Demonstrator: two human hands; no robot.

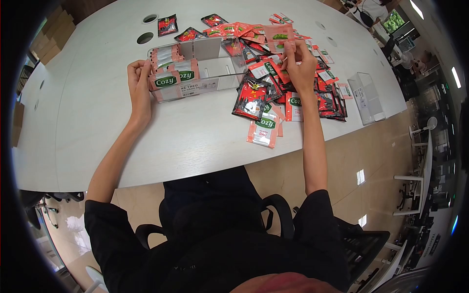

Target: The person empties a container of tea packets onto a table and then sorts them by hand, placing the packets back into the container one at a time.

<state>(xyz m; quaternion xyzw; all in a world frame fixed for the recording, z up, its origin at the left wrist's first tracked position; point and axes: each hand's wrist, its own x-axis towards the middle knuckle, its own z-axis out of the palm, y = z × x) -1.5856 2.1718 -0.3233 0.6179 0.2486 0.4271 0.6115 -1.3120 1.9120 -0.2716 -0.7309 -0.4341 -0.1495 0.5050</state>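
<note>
My left hand point(140, 84) holds the left end of a clear plastic box point(221, 82) on the white table. Pink Cozy packets point(165, 80) stand in the box's left part; its right part shows a bare floor. Over the pile to the right of the box, my right hand point(299, 66) pinches a pink packet point(279, 38) with a green print. Beneath and around that hand lie mixed pink Cozy packets point(265, 128) and red-and-black packets point(251, 97), several overlapping.
A second clear plastic box point(366, 99) is at the table's right edge. Two round holes point(145, 38) pierce the white table point(97, 107) at the upper left, beside a lone red-and-black packet point(167, 25). Cardboard boxes point(54, 34) stand beyond the left edge.
</note>
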